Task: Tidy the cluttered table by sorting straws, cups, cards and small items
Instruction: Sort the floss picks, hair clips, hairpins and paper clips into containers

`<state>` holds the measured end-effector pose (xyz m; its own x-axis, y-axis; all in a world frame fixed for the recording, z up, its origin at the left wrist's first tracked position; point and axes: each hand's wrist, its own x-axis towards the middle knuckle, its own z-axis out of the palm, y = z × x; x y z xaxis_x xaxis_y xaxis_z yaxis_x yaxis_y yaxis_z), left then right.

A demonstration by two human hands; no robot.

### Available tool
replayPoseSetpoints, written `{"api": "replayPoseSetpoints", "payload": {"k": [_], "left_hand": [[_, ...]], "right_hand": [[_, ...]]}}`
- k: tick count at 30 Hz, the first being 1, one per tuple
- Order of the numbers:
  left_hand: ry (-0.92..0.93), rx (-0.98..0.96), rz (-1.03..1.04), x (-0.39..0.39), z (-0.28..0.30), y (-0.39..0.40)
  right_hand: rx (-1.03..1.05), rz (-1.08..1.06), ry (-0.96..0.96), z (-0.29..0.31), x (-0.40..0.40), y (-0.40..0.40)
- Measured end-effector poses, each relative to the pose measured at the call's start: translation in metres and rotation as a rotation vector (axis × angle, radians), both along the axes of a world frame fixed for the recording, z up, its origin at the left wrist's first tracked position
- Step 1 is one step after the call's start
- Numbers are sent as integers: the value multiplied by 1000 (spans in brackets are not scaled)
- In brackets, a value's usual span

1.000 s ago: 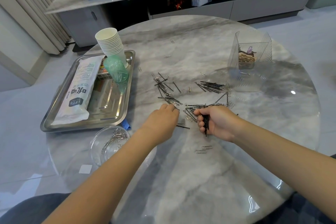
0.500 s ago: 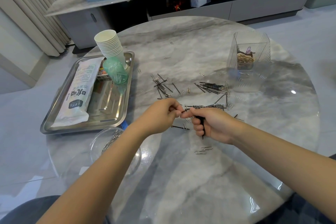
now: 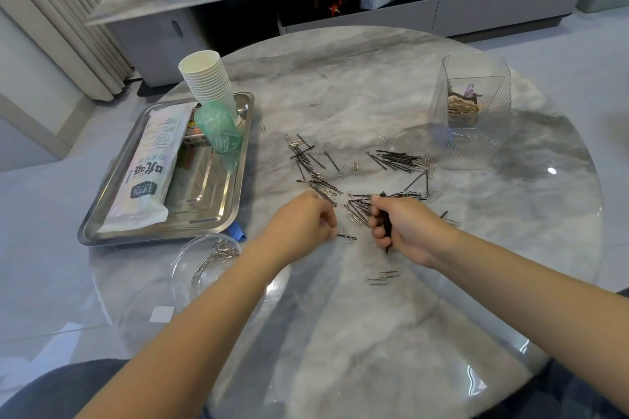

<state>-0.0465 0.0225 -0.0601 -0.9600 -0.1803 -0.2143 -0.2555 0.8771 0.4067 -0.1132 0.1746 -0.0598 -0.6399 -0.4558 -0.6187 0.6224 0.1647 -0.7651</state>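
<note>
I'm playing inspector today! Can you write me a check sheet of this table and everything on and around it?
Surface: round marble table, glossy.
Job's things: black hairpins and paper clips scattered mid-table; paper cups stacked on metal tray; glass bowl holding clips.
Clutter: clear box with small items, far right.
Grippers: right hand grips a hairpin bundle; left hand pinches at one hairpin.
Cables: nothing seen.
Surroundings: grey cabinet, curtain.
</note>
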Motion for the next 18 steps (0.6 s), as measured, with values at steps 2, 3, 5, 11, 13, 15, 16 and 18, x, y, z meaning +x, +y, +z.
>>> {"api": "replayPoseSetpoints", "payload": {"k": [2,3,5,11,13,15,16,18], "left_hand": [[-33,-63,-59,3,-4,2],[-48,-113,-103,4,-5,3],[-81,-285,-224,5,-4,6],[-178,-198,-117,2,24,2],[-141,15,-4,0,31,-4],[-96,199,56,1,31,-3],[-88,278,71,1,30,-1],[-61,408,120,1,24,3]], "right_hand": [[10,30,-23,2,3,-1],[12,41,-33,3,4,-1],[-2,38,-58,3,4,-1],[-20,100,-81,1,2,-1],[-46,138,-61,-3,5,-1],[-93,149,-20,-4,10,-5],[-115,131,-4,-4,11,-6],[-125,67,7,-5,9,-7]]}}
